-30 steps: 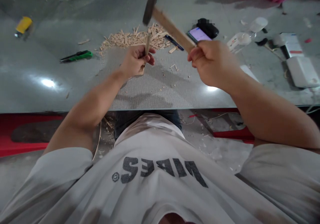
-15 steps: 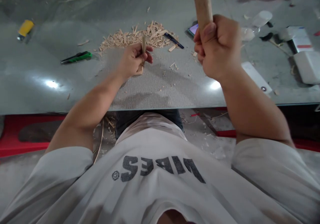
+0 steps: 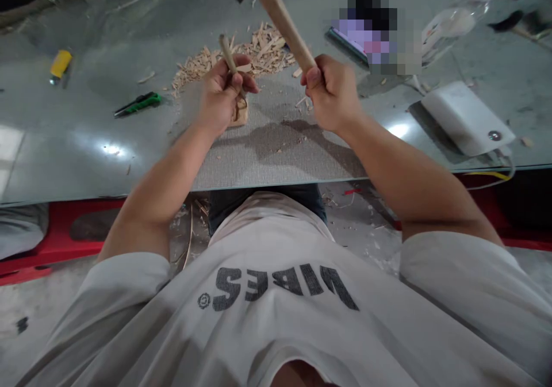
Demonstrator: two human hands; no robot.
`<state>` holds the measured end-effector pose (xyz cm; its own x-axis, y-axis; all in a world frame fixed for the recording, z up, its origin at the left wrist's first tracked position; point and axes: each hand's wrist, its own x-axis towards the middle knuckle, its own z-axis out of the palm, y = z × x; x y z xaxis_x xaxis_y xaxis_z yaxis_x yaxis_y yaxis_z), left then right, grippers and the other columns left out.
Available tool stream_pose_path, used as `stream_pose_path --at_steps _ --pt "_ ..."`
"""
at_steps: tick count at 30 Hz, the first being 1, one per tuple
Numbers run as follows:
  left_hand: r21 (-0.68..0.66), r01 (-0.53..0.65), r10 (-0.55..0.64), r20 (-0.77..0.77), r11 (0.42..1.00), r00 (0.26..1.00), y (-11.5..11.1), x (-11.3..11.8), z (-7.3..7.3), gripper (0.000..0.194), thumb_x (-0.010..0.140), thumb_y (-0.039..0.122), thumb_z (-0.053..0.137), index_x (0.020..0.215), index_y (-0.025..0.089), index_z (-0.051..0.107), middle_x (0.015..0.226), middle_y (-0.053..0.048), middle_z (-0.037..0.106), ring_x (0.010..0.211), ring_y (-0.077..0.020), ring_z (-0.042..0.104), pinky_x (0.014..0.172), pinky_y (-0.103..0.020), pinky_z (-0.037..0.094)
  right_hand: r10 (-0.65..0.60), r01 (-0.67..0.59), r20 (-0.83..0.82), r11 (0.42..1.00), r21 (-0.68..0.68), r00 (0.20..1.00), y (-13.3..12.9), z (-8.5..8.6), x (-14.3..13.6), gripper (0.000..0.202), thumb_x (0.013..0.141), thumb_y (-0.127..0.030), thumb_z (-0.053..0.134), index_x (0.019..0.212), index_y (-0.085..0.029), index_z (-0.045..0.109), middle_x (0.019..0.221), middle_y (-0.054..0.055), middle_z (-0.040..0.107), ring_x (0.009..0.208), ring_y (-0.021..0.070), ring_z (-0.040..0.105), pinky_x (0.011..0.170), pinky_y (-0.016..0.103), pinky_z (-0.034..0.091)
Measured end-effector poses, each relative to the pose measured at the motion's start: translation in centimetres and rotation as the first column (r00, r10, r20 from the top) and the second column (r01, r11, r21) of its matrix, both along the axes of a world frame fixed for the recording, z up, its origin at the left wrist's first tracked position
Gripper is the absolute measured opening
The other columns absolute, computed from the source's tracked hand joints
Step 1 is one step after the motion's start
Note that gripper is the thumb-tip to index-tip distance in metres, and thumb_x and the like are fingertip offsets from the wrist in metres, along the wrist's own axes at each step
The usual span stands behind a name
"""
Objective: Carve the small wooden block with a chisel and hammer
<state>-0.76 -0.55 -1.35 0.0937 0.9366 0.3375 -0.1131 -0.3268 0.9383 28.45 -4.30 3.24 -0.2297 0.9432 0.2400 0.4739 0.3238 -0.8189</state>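
Holding with the left hand (image 3: 218, 94), in the head view, a thin pale stick (image 3: 227, 52), pinched between thumb and fingers and leaning with its upper end toward the left. Gripping with the right hand (image 3: 336, 91) a hammer (image 3: 284, 22) by the lower part of its handle, with the fist closed; raised above the table (image 3: 92, 171), with the dark head apart from the stick. Below the left hand, on a grey mat (image 3: 276, 165), a small wooden piece (image 3: 240, 114), partly covered by this hand; close to the stick's lower end, but cannot tell whether touching it. Just behind the left hand, a heap of wood shavings (image 3: 263, 50). To the left, well apart, a green cutter (image 3: 142, 104) and, farther, a yellow object (image 3: 61, 62). To the right, a phone (image 3: 350, 41), partly hidden by pixels, and a white box (image 3: 468, 117).
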Motion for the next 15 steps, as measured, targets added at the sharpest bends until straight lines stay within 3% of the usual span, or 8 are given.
stream_pose_path --at_steps 5,9,12,15 --pt "0.021 -0.007 0.007 0.009 1.0 1.0 -0.1 0.1 -0.1 0.04 0.098 0.059 0.102 0.125 0.041 0.078 0.093 0.008 0.085 0.093 -0.0204 0.076 0.105 -0.041 0.067 0.026 -0.027 0.068 1.0 0.015 0.997 -0.6 0.3 -0.3 0.058 0.123 -0.093 0.052 0.105 -0.04 0.067 0.101 0.007 0.076 0.107 0.0342 0.068 0.101 0.051 0.058" --pt "0.026 0.011 -0.011 -0.003 1.0 1.0 -0.5 0.2 0.1 0.03 0.1 0.054 0.102 0.121 0.042 0.084 0.094 0.006 0.087 0.093 -0.0218 0.079 0.105 -0.045 0.067 0.016 -0.019 0.043 0.998 0.054 0.999 -0.7 -0.1 -0.2 0.059 0.124 -0.092 0.052 0.11 -0.038 0.067 0.103 0.005 0.076 0.105 0.0306 0.068 0.103 0.048 0.058" --pt "-0.032 -0.023 0.021 -0.07 0.999 0.997 -0.6 0.3 0.4 0.039 0.092 0.068 0.103 0.118 0.045 0.084 0.094 0.006 0.087 0.096 -0.0233 0.077 0.109 -0.046 0.067 0.024 -0.027 0.092 0.999 0.033 0.996 -1.1 0.6 -0.1 0.05 0.129 -0.08 0.055 0.106 -0.037 0.064 0.102 0.005 0.073 0.101 0.0303 0.067 0.104 0.048 0.06" --pt "-0.109 -0.074 0.053 -0.186 0.991 0.981 -0.7 0.5 1.3 0.06 0.081 0.096 0.096 0.115 0.049 0.08 0.079 0.005 0.078 0.11 -0.0253 0.075 0.108 -0.044 0.065 0.008 -0.009 0.128 1.0 0.005 0.992 -1.7 1.8 0.1 0.045 0.13 -0.069 0.059 0.099 -0.036 0.06 0.095 0.005 0.068 0.097 0.0304 0.064 0.102 0.049 0.059"
